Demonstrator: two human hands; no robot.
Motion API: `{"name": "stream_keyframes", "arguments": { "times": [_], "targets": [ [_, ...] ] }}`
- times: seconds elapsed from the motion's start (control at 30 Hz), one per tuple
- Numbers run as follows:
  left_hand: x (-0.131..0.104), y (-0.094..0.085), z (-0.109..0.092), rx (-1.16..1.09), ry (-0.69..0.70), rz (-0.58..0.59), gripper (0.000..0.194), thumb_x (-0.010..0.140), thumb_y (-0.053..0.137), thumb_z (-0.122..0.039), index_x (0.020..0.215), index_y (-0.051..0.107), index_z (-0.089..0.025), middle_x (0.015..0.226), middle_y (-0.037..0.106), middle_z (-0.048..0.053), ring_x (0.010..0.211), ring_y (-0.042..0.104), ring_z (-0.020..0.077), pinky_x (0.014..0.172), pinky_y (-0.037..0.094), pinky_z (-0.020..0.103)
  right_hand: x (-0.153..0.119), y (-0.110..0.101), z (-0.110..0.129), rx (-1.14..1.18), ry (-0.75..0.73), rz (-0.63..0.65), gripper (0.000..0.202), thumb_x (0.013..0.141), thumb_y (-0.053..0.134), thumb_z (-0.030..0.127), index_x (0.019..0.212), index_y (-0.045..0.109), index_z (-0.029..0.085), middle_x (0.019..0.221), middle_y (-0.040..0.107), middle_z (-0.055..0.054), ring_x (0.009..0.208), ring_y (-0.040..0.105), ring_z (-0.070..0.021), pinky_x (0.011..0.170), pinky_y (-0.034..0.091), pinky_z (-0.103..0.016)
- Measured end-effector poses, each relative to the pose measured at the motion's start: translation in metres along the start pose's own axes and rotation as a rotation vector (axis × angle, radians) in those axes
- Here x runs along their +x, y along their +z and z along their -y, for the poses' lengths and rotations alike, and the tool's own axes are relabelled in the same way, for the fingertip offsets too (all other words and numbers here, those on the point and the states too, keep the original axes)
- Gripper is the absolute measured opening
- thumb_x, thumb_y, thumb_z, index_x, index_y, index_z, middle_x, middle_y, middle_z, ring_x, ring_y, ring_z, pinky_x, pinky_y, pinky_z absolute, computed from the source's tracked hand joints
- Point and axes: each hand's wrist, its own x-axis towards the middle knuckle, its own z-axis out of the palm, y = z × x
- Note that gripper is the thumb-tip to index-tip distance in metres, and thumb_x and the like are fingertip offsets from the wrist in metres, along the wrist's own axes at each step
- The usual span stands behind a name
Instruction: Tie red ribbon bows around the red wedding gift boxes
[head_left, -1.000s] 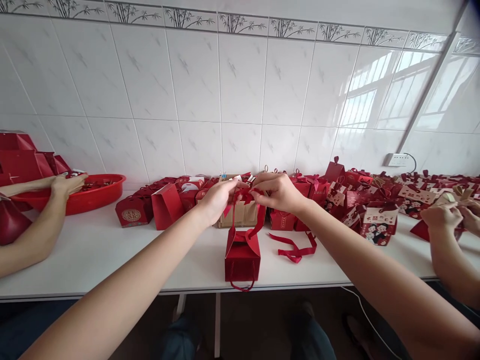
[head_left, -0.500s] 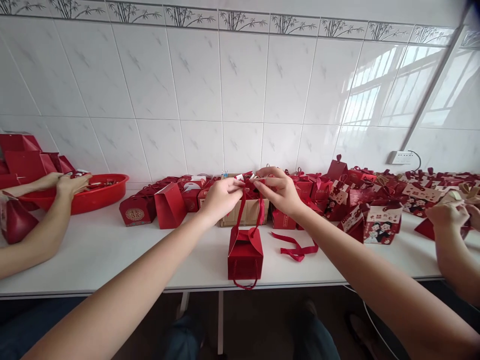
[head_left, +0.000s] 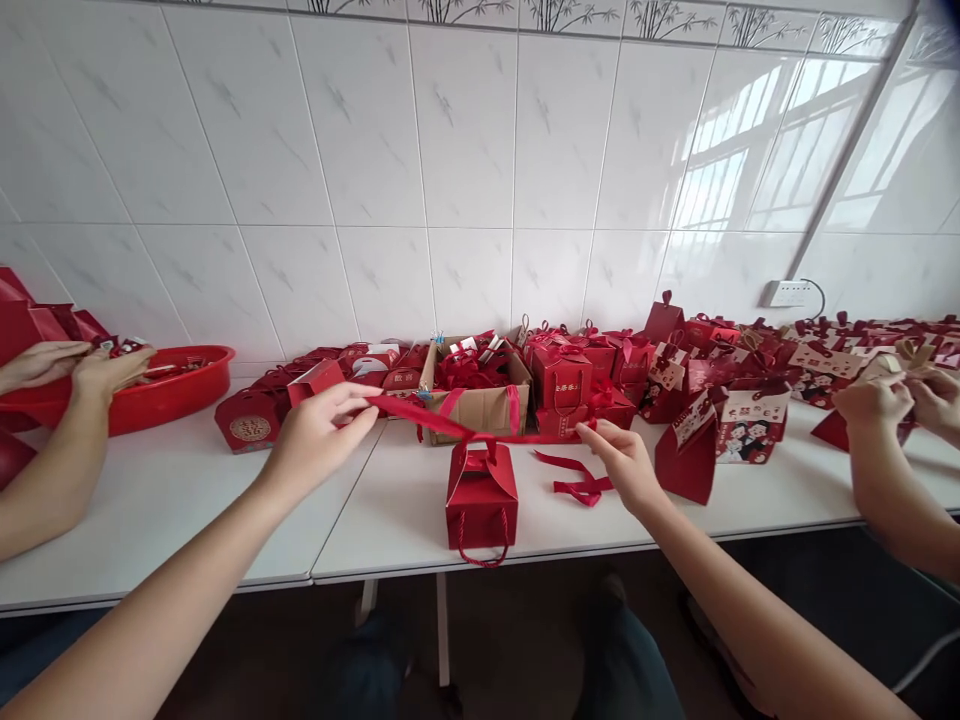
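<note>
A small red gift box [head_left: 482,505] with a rope handle on its front stands near the table's front edge. A red ribbon [head_left: 431,417] passes through its top and stretches out to both sides. My left hand [head_left: 319,435] pinches the ribbon's left end, above and left of the box. On the other side, my right hand [head_left: 621,462] pinches the right end between thumb and fingers. A loose piece of red ribbon [head_left: 577,486] lies on the table between the box and my right hand.
Behind the box stands an open cardboard carton [head_left: 480,412] of red ribbons. Red boxes [head_left: 566,375] crowd the table [head_left: 397,510] along the wall. At the left, a person's hands [head_left: 109,372] are over a red basin [head_left: 191,395]; another person's hands [head_left: 881,400] work at the right.
My hands have moved apart, drawing the ribbon from two raised strands into a nearly level line across the box top. The view has shifted slightly, and the carton behind is now uncovered.
</note>
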Motion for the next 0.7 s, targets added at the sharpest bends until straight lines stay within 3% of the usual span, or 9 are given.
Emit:
{"name": "stream_keyframes", "arguments": {
  "times": [0.13, 0.27, 0.47, 0.63, 0.7],
  "targets": [
    [-0.015, -0.012, 0.031, -0.012, -0.179, 0.084, 0.030, 0.072, 0.070, -0.044, 0.093, 0.069, -0.023, 0.101, 0.075, 0.005, 0.102, 0.066, 0.0260, 0.089, 0.045, 0.030, -0.019, -0.020, -0.039, -0.106, 0.109, -0.027, 0.044, 0.075, 0.062, 0.053, 0.050, 0.046, 0.020, 0.061, 0.042, 0.001, 0.062, 0.041, -0.0155, 0.060, 0.034, -0.030],
    [-0.028, -0.008, 0.060, -0.043, -0.290, 0.144, 0.023, 0.069, 0.072, -0.046, 0.075, 0.068, -0.025, 0.083, 0.077, 0.000, 0.090, 0.067, 0.0256, 0.084, 0.045, 0.030, -0.026, -0.033, -0.064, -0.174, 0.160, -0.009, 0.039, 0.072, 0.060, 0.051, 0.049, 0.050, 0.020, 0.060, 0.047, -0.001, 0.063, 0.046, -0.0176, 0.062, 0.036, -0.032],
    [-0.037, 0.015, 0.099, 0.005, -0.366, 0.161, 0.023, 0.065, 0.068, -0.044, 0.056, 0.060, -0.025, 0.054, 0.065, -0.006, 0.050, 0.053, 0.0173, 0.058, 0.039, 0.026, -0.031, -0.039, -0.073, -0.190, 0.177, 0.013, 0.037, 0.070, 0.059, 0.046, 0.046, 0.051, 0.020, 0.063, 0.052, -0.003, 0.068, 0.051, -0.0207, 0.064, 0.039, -0.032],
    [-0.032, 0.016, 0.107, 0.006, -0.332, 0.281, 0.026, 0.069, 0.066, -0.051, 0.060, 0.063, -0.027, 0.057, 0.065, -0.006, 0.054, 0.053, 0.0171, 0.062, 0.041, 0.027, -0.030, -0.041, -0.071, -0.199, 0.195, 0.002, 0.039, 0.071, 0.060, 0.046, 0.044, 0.050, 0.020, 0.075, 0.059, -0.007, 0.071, 0.056, -0.0218, 0.065, 0.042, -0.033],
    [-0.031, 0.017, 0.109, 0.017, -0.336, 0.261, 0.029, 0.068, 0.065, -0.057, 0.061, 0.063, -0.028, 0.058, 0.066, -0.007, 0.057, 0.055, 0.0185, 0.064, 0.042, 0.028, -0.029, -0.043, -0.070, -0.204, 0.186, -0.005, 0.040, 0.072, 0.059, 0.047, 0.044, 0.051, 0.020, 0.078, 0.060, -0.007, 0.074, 0.057, -0.0230, 0.067, 0.043, -0.033]
  ]
}}
